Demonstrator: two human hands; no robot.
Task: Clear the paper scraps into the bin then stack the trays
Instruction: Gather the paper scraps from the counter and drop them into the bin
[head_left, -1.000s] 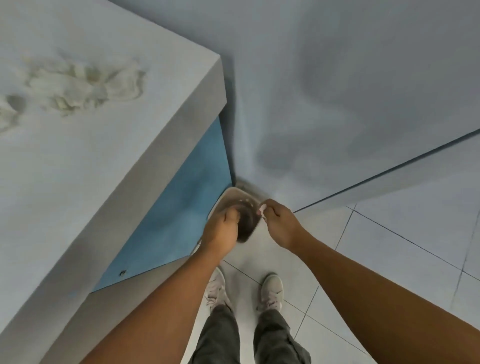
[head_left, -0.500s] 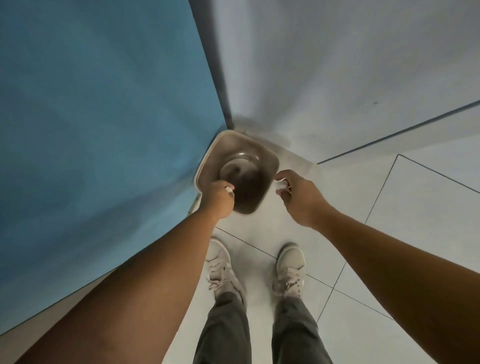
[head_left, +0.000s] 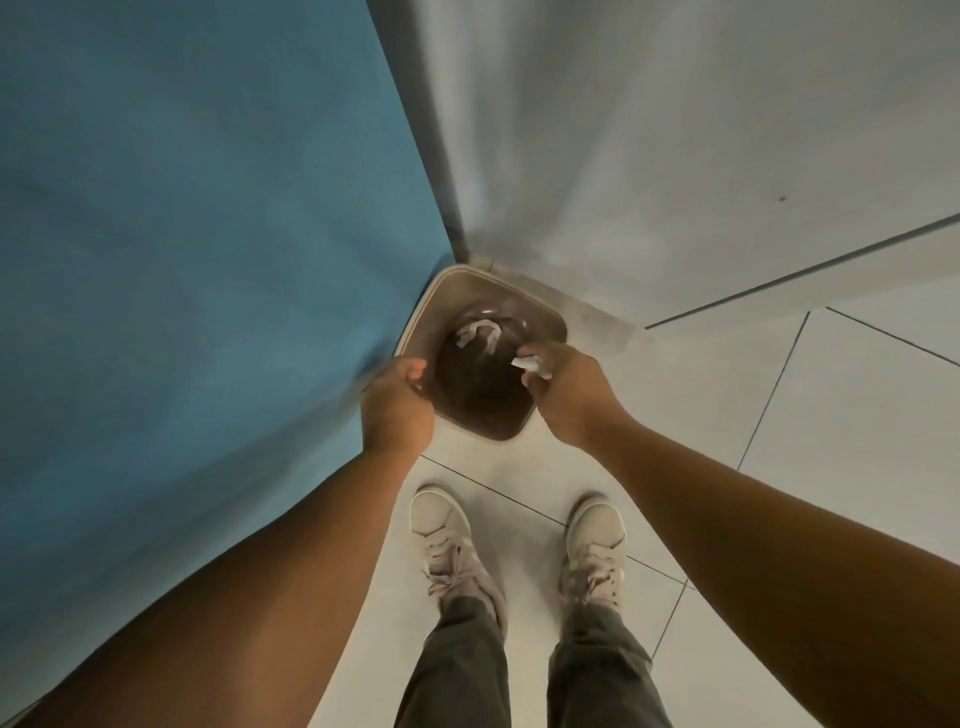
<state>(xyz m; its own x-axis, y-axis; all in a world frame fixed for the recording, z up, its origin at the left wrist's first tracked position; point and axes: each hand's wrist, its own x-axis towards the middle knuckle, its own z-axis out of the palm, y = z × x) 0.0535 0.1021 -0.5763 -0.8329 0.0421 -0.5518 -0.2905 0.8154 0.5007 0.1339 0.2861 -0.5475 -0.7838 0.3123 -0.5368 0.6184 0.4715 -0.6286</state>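
Since half a second ago: the right hand (head_left: 566, 397) has shifted from outside the rim to over the mouth of the bin (head_left: 550, 325). The white bit seen in the left hand (head_left: 397, 410) is gone from it, and loose scraps (head_left: 478, 335) now lie on the dark inside of the bin.

Right grip: thumb and fingertips pinch a crumpled paper scrap (head_left: 531, 365) just inside the right rim, probably so that it falls in rather than onto the floor tiles (head_left: 701, 415).

Left grip: fingers curled at the left rim. Cannot tell whether they hold the rim, perhaps to steady it, or nothing.

The bin stands in the corner between the blue panel (head_left: 208, 260) and the grey wall (head_left: 623, 156). No trays in view, so stacking is presumably not yet begun.
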